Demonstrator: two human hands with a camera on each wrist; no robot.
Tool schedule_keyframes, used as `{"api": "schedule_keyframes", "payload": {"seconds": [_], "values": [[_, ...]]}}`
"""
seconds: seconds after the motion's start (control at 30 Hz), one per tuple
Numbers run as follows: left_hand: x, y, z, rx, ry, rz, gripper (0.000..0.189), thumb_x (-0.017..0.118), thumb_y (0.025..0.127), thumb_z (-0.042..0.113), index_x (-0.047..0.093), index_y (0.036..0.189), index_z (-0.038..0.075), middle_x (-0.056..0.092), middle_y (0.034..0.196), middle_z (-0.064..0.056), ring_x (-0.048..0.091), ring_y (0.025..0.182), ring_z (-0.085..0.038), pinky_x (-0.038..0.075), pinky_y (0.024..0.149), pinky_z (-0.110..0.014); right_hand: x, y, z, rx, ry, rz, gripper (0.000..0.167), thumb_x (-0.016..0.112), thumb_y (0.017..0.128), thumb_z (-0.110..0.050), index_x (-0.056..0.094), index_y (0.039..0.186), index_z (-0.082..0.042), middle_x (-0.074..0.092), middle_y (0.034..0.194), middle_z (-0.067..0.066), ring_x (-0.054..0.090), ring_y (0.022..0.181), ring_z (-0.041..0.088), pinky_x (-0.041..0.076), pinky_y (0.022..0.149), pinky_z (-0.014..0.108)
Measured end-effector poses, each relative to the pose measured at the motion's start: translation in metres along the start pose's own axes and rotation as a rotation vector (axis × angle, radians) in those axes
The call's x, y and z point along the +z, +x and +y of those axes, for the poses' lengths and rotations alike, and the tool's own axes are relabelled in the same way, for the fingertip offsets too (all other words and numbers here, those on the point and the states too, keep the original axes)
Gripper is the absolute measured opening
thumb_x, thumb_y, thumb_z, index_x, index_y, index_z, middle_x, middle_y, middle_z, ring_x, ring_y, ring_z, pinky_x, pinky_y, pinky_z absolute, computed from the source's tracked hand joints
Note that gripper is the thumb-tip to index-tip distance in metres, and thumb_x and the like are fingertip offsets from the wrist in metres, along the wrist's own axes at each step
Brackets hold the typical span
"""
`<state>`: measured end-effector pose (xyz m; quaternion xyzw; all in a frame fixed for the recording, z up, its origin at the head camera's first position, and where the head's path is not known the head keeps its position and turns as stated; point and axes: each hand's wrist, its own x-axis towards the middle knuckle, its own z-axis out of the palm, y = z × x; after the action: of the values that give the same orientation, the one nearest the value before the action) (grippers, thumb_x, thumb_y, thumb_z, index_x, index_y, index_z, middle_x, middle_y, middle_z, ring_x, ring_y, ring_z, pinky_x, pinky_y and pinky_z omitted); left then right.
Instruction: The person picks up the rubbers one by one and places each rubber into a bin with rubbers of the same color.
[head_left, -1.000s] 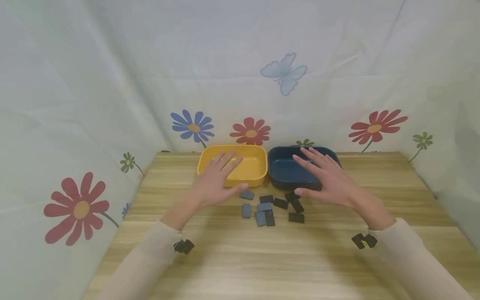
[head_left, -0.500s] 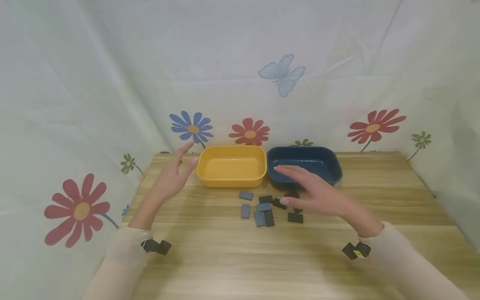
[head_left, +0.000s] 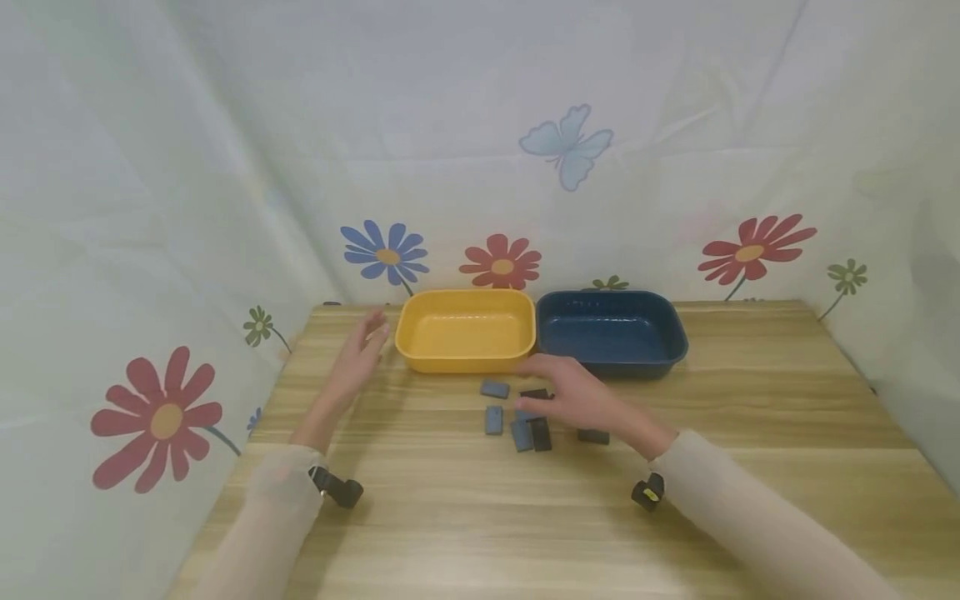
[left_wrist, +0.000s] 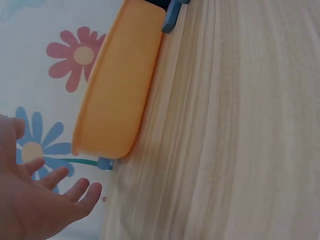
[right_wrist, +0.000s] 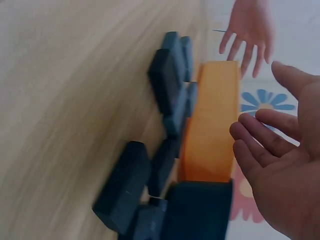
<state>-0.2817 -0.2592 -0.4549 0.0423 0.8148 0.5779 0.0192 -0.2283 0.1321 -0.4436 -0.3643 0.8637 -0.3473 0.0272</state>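
We see the right hand (head_left: 577, 398) with its grip loose, fingers nearly straight and spread, holding nothing as it hovers low over the cluster of small dark tiles (head_left: 525, 417) on the counter (head_left: 480, 517); we cannot tell whether a fingertip touches any tile. The left hand (head_left: 358, 354) is likewise open and empty, fingers extended, just beside the left end of the yellow tray (head_left: 466, 332). The tiles lie scattered just in front of that tray, some grey-blue, some near black. The dark blue tray (head_left: 611, 335) sits touching the yellow one on its right, both against the flowered cloth backdrop (head_left: 480, 167).
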Motion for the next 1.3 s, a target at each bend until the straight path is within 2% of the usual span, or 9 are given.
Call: {"api": "schedule_keyframes", "payload": {"seconds": [0.1,0.2,0.4,0.53,0.67,0.8,0.97,1.3], "values": [[0.004,0.003,0.003,-0.035,-0.088,0.007,0.061,0.042,0.115,0.024,0.018,0.169,0.006,0.024,0.172,-0.022,0.027,0.156,-0.044,0.030,0.122,-0.066,0.009,0.011,0.006,-0.016,-0.005,0.004,0.045,0.081,0.097,-0.027,0.070,0.136,-0.009,0.072,0.133,0.009,0.067,0.125,0.026,0.056,0.104,0.046],[0.006,0.006,0.003,-0.065,-0.158,0.023,0.060,0.041,0.115,0.019,0.017,0.169,0.007,0.024,0.172,-0.021,0.029,0.155,-0.043,0.032,0.122,-0.064,0.016,0.020,0.010,-0.026,-0.034,-0.006,0.040,0.082,0.096,-0.023,0.072,0.131,-0.006,0.074,0.127,0.010,0.069,0.119,0.026,0.058,0.100,0.044],[0.012,0.019,-0.019,-0.124,-0.284,0.056,0.066,0.048,0.113,0.021,0.015,0.171,0.017,0.026,0.173,-0.012,0.040,0.152,-0.036,0.038,0.122,-0.053,0.033,0.030,0.016,-0.025,-0.102,-0.035,0.035,0.080,0.097,-0.017,0.073,0.128,-0.001,0.075,0.121,0.010,0.071,0.111,0.024,0.059,0.095,0.041],[0.014,0.022,-0.025,-0.174,-0.325,0.051,0.071,0.054,0.110,0.017,0.017,0.171,0.021,0.026,0.174,-0.009,0.044,0.149,-0.033,0.042,0.120,-0.050,0.044,0.032,0.017,0.007,-0.137,-0.044,0.033,0.078,0.098,-0.018,0.074,0.127,-0.003,0.075,0.119,0.008,0.070,0.109,0.021,0.059,0.095,0.039],[0.013,0.024,-0.029,-0.215,-0.333,0.034,0.070,0.054,0.109,0.012,0.021,0.170,0.019,0.028,0.173,-0.008,0.049,0.144,-0.034,0.048,0.115,-0.049,0.050,0.034,0.016,-0.006,-0.196,-0.028,0.031,0.079,0.098,-0.019,0.075,0.123,-0.003,0.074,0.116,0.009,0.070,0.107,0.022,0.059,0.094,0.039],[0.014,0.027,-0.030,-0.221,-0.330,0.031,0.063,0.052,0.109,0.012,0.031,0.168,0.018,0.036,0.169,-0.011,0.058,0.134,-0.030,0.053,0.110,-0.045,0.051,0.036,0.016,0.012,-0.224,-0.016,0.031,0.080,0.096,-0.017,0.076,0.124,-0.004,0.072,0.115,0.007,0.068,0.106,0.020,0.059,0.093,0.038],[0.017,0.031,-0.037,-0.210,-0.354,0.022,0.054,0.052,0.111,0.016,0.039,0.164,0.018,0.044,0.164,-0.013,0.064,0.126,-0.023,0.052,0.110,-0.044,0.052,0.038,0.018,0.023,-0.255,-0.004,0.031,0.082,0.094,-0.015,0.076,0.122,-0.004,0.073,0.115,0.007,0.068,0.107,0.021,0.059,0.094,0.038],[0.016,0.030,-0.050,-0.164,-0.410,-0.021,0.054,0.051,0.113,0.022,0.037,0.165,0.012,0.041,0.165,-0.015,0.054,0.142,-0.032,0.052,0.111,-0.039,0.054,0.040,0.022,0.029,-0.304,-0.015,0.030,0.080,0.094,-0.013,0.076,0.123,-0.005,0.072,0.119,0.009,0.067,0.115,0.026,0.056,0.102,0.043]]}}
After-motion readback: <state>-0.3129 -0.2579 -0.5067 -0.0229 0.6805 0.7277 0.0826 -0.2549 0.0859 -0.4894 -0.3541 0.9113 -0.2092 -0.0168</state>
